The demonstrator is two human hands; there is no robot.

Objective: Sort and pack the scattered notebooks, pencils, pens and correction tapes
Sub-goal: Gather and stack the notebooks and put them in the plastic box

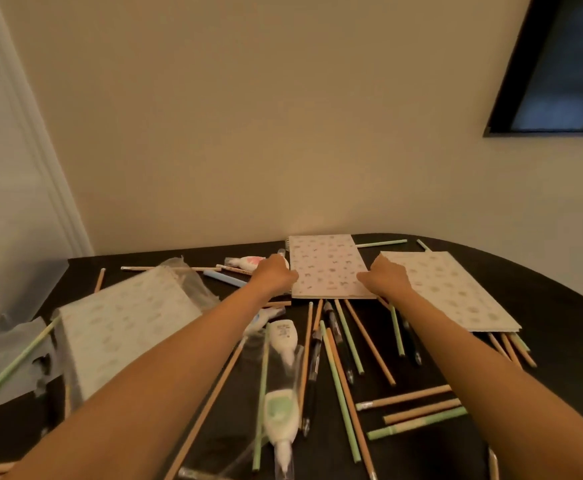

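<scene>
Both arms are reaching forward over the dark table (542, 299). The left hand (276, 275) is gripping the left edge of the middle notebook (328, 268) with curled fingers, and the right hand (387, 277) is gripping its right edge in the same way, near the lower corner. This notebook, with a pale patterned cover, is lying flat at the far side of the table, close to the wall (283, 133), and several pencils (404, 397) are poking out from under its near edge.

A second notebook (452, 292) with a similar cover is lying just to the right, also resting on pencils. A third notebook (123, 320), blurred, is sitting at the left beside crumpled clear plastic wrapping (186, 271).

Between the forearms, wood-coloured and green pencils are lying scattered at many angles, mixed with a black pen (312, 375). A white correction tape (283, 336) and a green-and-white correction tape (281, 410) are lying among them, the latter apparently in clear packaging. A pink-and-white correction tape (248, 261) is lying just behind the left hand, with a blue pen (224, 278) beside that wrist. A dark framed screen (560, 64) is hanging on the wall at upper right.
</scene>
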